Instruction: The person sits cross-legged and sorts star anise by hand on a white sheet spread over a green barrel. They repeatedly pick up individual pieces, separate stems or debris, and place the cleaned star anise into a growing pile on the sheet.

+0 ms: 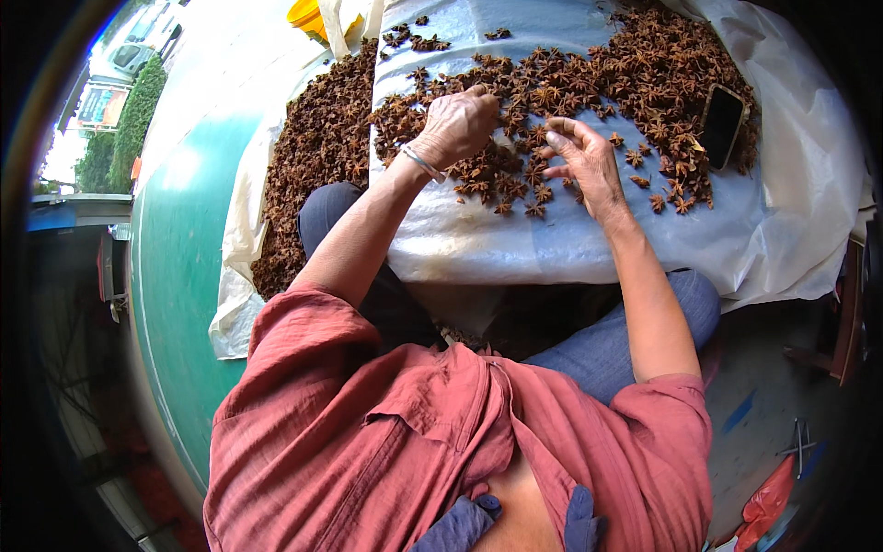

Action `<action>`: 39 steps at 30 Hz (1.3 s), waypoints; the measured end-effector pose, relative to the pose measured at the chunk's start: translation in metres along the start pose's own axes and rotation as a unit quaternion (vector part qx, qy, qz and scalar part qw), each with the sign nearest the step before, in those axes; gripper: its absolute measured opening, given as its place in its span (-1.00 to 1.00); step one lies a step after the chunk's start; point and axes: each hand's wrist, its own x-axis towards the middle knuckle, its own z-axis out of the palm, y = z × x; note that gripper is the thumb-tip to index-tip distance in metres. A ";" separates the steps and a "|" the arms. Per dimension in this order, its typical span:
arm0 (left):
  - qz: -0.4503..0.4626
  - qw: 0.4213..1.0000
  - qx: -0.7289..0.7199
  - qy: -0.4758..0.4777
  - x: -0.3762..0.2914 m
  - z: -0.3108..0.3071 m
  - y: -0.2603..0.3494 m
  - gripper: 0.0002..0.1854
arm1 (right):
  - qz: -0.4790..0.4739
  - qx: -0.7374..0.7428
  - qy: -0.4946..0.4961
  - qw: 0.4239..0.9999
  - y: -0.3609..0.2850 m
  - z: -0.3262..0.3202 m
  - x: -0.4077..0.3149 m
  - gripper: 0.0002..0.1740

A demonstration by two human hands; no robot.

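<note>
Dried star anise pods (662,76) lie scattered over a table covered with a plastic sheet (476,238). My left hand (463,121), with a bracelet at the wrist, is over the pods near the middle with its fingers curled in; whether anything is between the fingertips is hidden. To its right, my right hand (585,155) has thumb and fingers apart, palm turned towards the left hand, and nothing is visible in it. Several loose pods lie between and below the two hands.
A dense heap of darker star anise (317,138) spreads at the left beside my knee. A smartphone (722,126) rests on the pods at the right. A yellow bucket (307,19) stands at the top left. A red plastic bag (767,500) is at the lower right.
</note>
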 end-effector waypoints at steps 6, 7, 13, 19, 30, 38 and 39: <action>0.015 0.949 -0.304 -0.084 -0.004 -0.008 0.051 -0.81 | 0.045 -0.031 -0.111 0.992 -0.009 0.001 -0.008 -0.49; 0.048 0.965 -0.239 -0.091 -0.006 -0.010 0.055 -0.82 | 0.054 -0.111 -0.086 0.989 -0.011 -0.002 -0.010 -0.48; 0.188 0.972 -0.062 -0.129 -0.038 -0.038 0.044 -0.79 | -0.034 -0.056 -0.106 0.992 -0.013 -0.016 -0.011 -0.72; 0.168 0.985 0.049 -0.002 -0.009 -0.007 0.032 -0.76 | -0.127 -0.371 0.043 0.919 -0.007 -0.025 -0.003 -0.52; 0.168 0.986 0.010 0.012 0.021 0.006 0.022 -0.89 | -0.100 -0.246 0.052 0.963 -0.008 -0.030 0.008 -0.60; -0.101 0.790 -0.602 -0.054 0.028 -0.019 0.069 -0.90 | -0.042 -0.128 -0.115 0.984 -0.026 -0.025 0.000 -0.67; -0.139 0.759 -0.634 -0.045 0.026 -0.021 0.070 -0.90 | -0.046 -0.139 -0.139 0.979 -0.030 -0.030 0.000 -0.70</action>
